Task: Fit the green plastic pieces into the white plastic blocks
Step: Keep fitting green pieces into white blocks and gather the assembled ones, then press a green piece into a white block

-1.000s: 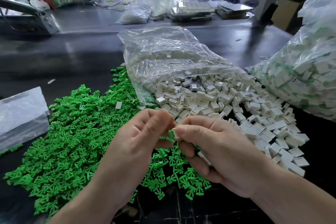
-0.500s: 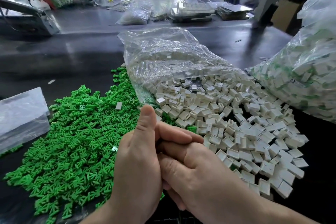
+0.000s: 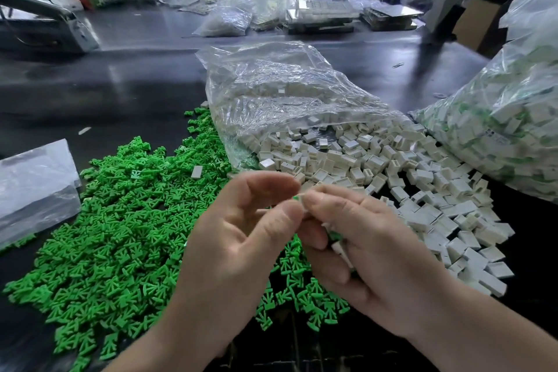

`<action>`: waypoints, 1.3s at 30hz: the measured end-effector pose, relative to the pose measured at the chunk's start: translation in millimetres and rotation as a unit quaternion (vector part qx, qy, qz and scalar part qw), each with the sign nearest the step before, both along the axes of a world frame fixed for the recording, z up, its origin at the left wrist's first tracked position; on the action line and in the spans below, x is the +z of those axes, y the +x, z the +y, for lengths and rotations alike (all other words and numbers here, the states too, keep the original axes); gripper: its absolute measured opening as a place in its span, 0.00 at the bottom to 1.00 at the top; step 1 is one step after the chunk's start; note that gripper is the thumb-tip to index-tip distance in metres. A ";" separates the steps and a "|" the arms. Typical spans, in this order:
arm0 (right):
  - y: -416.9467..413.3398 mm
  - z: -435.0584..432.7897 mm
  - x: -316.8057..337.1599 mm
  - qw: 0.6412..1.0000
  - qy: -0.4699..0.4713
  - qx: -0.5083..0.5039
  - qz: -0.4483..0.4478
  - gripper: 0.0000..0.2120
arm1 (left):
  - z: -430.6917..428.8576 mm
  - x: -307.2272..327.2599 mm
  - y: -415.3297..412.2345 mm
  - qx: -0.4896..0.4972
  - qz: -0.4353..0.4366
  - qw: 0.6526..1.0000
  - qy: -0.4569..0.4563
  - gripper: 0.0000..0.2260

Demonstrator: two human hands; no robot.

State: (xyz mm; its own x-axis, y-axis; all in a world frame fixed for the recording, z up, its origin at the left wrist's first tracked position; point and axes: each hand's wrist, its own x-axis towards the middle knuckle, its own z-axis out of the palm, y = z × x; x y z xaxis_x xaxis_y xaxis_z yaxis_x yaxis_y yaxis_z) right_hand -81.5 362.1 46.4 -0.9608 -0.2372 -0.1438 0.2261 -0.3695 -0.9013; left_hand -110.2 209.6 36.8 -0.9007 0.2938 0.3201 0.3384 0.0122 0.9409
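Head view, nearest first: your right hand (image 3: pixel 371 254) is curled round a few spare blocks (image 3: pixel 339 249) in its palm, and its thumb and forefinger tips pinch at a green piece (image 3: pixel 296 198). Your left hand (image 3: pixel 241 244) meets it there with thumb and forefinger bent in. Blur hides whether they actually grip the piece.

These parts look light, hard and smooth, so expect them to slip or flick away rather than break. Take the green piece by its broad fanned end and leave the narrow stem free to enter the block. Hold the block by its flat sides.

Under your hands on the dark desk (image 3: pixel 136 84), the green pile (image 3: pixel 120 220) lies left and the white pile (image 3: pixel 392 175) right, spilling from a clear bag (image 3: pixel 287 93). A fuller bag (image 3: pixel 513 130), white and green mixed, sits far right.
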 end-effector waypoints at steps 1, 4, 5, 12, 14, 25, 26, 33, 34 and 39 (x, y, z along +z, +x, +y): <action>-2.0 3.5 -0.4 1.000 -0.014 -0.005 -0.005 0.09 | -2.4 0.2 -1.1 0.014 0.038 0.999 -0.025 0.11; -3.2 5.7 -2.3 1.000 -0.011 -0.006 -0.011 0.08 | -4.6 0.3 -3.0 0.052 0.124 0.987 -0.087 0.07; -3.1 5.4 -2.8 1.000 -0.008 -0.004 -0.011 0.08 | -4.6 0.7 -3.4 0.063 0.139 0.983 -0.105 0.06; -4.0 5.6 -3.1 0.999 0.028 -0.008 -0.017 0.09 | -6.4 2.1 -5.9 0.096 0.241 0.945 -0.197 0.09; -5.0 4.9 -3.8 0.999 0.040 -0.007 -0.021 0.09 | -5.5 2.6 -6.5 0.099 0.253 0.942 -0.200 0.09; -4.9 8.1 -2.2 0.995 -0.027 0.045 -0.085 0.10 | -6.8 -3.2 -9.8 0.101 0.304 0.924 -0.208 0.10; -5.1 8.7 -2.8 0.995 -0.034 0.041 -0.087 0.10 | -7.3 -4.2 -10.2 0.102 0.302 0.925 -0.209 0.09; -15.7 27.6 -4.2 0.972 -0.211 -0.018 -0.099 0.06 | -9.6 -5.5 -12.8 0.111 0.270 0.924 -0.246 0.11; -16.9 32.3 -1.6 0.969 -0.222 -0.044 -0.099 0.08 | -8.4 -4.8 -14.0 0.106 0.271 0.922 -0.255 0.11; -16.8 63.7 30.2 0.984 -0.115 -0.138 0.020 0.02 | -4.7 -4.4 -14.8 0.095 0.277 0.924 -0.245 0.12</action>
State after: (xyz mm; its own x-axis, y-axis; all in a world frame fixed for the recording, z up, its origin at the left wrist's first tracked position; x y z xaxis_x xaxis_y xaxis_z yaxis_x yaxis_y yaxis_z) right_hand -98.3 425.8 76.6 -0.9970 0.0115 -0.0768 0.0541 -0.6071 -0.7928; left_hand -125.1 204.9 32.4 -0.6888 0.3791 0.6180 0.7145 0.4994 0.4900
